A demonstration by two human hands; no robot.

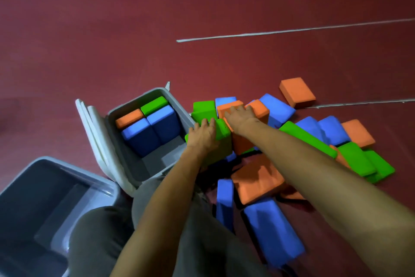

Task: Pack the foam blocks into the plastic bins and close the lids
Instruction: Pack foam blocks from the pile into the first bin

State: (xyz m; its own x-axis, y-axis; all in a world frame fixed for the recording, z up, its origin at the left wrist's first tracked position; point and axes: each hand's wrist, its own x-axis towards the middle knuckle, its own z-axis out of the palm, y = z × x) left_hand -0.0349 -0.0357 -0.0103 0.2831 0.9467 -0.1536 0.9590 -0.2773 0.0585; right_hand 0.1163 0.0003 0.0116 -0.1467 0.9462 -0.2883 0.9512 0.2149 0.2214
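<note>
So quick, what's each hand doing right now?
Left hand: grips a green block.
Right hand: fingers curled over an orange block, holding it.

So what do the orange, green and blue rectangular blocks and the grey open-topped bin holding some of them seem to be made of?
Rectangular blocks: likely foam with a matte finish. They have soft rounded edges and no glare, and one orange block looks dimpled. Grey bin: probably moulded plastic, smooth with perhaps a faint sheen, judging by its thin even walls and rolled rim.
</note>
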